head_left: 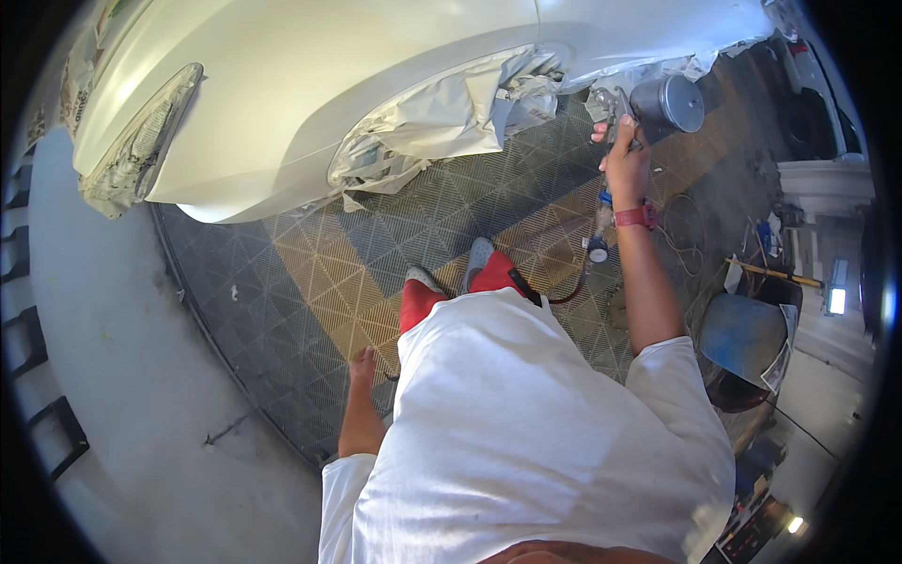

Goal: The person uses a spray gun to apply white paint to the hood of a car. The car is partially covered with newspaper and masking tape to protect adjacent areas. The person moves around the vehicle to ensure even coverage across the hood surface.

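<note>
My right hand (628, 167) is raised and closed around the handle of a spray gun (613, 111). A round grey metal cup (669, 103) sits on the gun, tilted to the right. Below the grip hang a small round gauge (598, 250) and a reddish hose (571, 293), which runs back behind my legs. The gun is close to the lower edge of a white car body (282, 103). Crumpled masking sheet (442, 117) covers its wheel arch. My left hand (363, 365) hangs low at my side, seen from above with its fingers mostly hidden.
Ribbed grey and tan floor tiles (324, 291) lie underfoot, bordered by a pale floor (122, 329) at left. More masking covers a slot (141, 141) on the car. A blue-grey seat (744, 338), a yellow-handled tool (775, 273) and clutter stand at right; a thin hose (691, 221) coils nearby.
</note>
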Demonstrator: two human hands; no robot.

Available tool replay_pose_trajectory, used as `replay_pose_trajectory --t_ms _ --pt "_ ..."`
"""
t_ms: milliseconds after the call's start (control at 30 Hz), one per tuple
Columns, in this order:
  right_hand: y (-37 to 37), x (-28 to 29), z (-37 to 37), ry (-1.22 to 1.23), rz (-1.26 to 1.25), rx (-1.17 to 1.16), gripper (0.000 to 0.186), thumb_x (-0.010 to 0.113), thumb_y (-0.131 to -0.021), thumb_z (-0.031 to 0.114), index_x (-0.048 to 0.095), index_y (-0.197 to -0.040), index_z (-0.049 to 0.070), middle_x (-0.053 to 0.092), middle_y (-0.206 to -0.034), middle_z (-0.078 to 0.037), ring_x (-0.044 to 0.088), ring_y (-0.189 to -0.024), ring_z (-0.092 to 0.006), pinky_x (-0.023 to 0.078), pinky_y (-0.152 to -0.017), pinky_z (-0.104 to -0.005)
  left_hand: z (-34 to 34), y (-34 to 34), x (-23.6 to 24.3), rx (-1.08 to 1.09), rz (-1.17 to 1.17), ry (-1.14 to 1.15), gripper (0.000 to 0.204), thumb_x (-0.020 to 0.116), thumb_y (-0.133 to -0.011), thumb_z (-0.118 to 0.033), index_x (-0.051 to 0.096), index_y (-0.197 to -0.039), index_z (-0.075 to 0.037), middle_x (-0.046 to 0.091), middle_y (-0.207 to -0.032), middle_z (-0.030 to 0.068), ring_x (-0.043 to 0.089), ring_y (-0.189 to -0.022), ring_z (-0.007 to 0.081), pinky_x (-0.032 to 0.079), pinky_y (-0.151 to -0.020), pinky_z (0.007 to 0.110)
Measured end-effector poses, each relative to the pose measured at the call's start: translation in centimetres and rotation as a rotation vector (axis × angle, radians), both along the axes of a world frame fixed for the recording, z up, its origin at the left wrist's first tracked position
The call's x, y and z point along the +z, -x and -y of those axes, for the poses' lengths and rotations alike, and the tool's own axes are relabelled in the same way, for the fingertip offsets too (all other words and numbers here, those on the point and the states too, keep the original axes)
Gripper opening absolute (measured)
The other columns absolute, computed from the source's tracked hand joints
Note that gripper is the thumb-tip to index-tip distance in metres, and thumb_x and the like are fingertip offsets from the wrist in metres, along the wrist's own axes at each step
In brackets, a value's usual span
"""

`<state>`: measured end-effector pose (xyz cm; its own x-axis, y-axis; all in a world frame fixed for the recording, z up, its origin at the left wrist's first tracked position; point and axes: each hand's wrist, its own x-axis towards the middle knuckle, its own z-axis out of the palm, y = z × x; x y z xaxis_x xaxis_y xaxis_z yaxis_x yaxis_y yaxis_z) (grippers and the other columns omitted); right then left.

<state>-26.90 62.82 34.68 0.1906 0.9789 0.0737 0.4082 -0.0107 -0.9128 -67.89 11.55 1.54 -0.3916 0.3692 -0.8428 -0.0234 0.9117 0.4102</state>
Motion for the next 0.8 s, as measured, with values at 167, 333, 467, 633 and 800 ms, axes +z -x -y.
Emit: replay_pose_trajectory --t_ms 167,333,467,633,800 --pt "3.2 -3.6 3.0 -0.039 -0.033 0.172 0.035 0.049 -0.109 0.027 0.064 -0.132 0.005 0.075 -0.086 -0.007 0.072 -0.079 -0.013 0.056 -0.071 -0.0292 -4.9 -2.9 0.2 0.031 -0.002 -0.07 0.052 0.062 -0.102 -0.04 0.065 -0.132 0.002 0.07 -0.098 0.0091 0.064 -0.087 0.0144 0.051 -0.075 0.032" --pt "9.3 -5.4 7.2 -0.231 0.064 0.531 0.042 0.064 -0.098 0.03 0.065 -0.133 0.006 0.073 -0.099 -0.023 0.072 -0.089 -0.0428 0.057 -0.079 -0.0462 -11.3 -4.9 1.5 -0.144 -0.14 -0.24 0.054 0.063 -0.101 -0.042 0.064 -0.134 0.001 0.073 -0.119 0.0197 0.069 -0.112 0.028 0.053 -0.095 0.038" --pt "13.1 -6.9 9.0 -0.284 0.161 0.716 0.037 0.07 -0.095 0.038 0.071 -0.111 0.005 0.073 -0.093 -0.022 0.071 -0.084 -0.0408 0.057 -0.07 -0.0473 -13.7 -5.1 3.7 -0.166 -0.156 -0.221 0.054 0.063 -0.101 -0.044 0.065 -0.135 -0.002 0.072 -0.121 0.0214 0.069 -0.115 0.0311 0.052 -0.098 0.04" --pt "14.4 -6.9 8.5 -0.209 0.121 0.832 0.039 0.067 -0.098 0.038 0.069 -0.116 0.004 0.073 -0.098 -0.022 0.072 -0.082 -0.0409 0.057 -0.07 -0.0473 -10.0 -3.8 1.7 -0.12 -0.192 -0.185 0.057 0.063 -0.1 -0.045 0.064 -0.135 0.0 0.072 -0.12 0.0239 0.069 -0.116 0.0326 0.053 -0.097 0.041" --pt "10.3 -7.7 5.7 -0.225 0.138 0.677 0.039 0.066 -0.099 0.036 0.067 -0.121 0.005 0.073 -0.099 -0.023 0.071 -0.087 -0.0421 0.057 -0.073 -0.0479 -6.4 -4.0 1.8 -0.225 -0.177 -0.055 0.06 0.062 -0.099 -0.048 0.065 -0.132 0.002 0.072 -0.12 0.0254 0.069 -0.115 0.0339 0.053 -0.097 0.041"
